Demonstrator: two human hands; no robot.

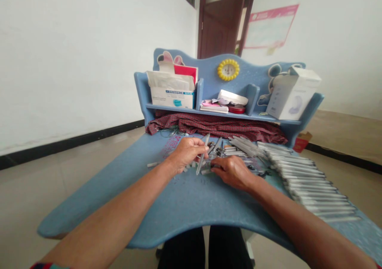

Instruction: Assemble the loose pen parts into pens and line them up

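Observation:
My left hand (190, 153) is closed on a translucent pen barrel (203, 157), pinched between thumb and fingers and tilted, over the middle of the blue desk. Close by on the right, my right hand (231, 170) has its fingers pressed together low over the loose pen parts; a dark bit shows at the fingertips, too small to make out. Between and behind both hands lie scattered small black pen parts (219, 151) and whitish pen tubes (234, 151). A long row of pens or pen barrels (316, 181) is stacked on the right side.
The blue desk (179, 209) has a curved front edge by my knees. A bunched red checked cloth (215, 126) lies under the shelf (176, 109). That shelf bears a mask box (171, 96), a white box (294, 94), papers (213, 107) and a red tin (236, 109).

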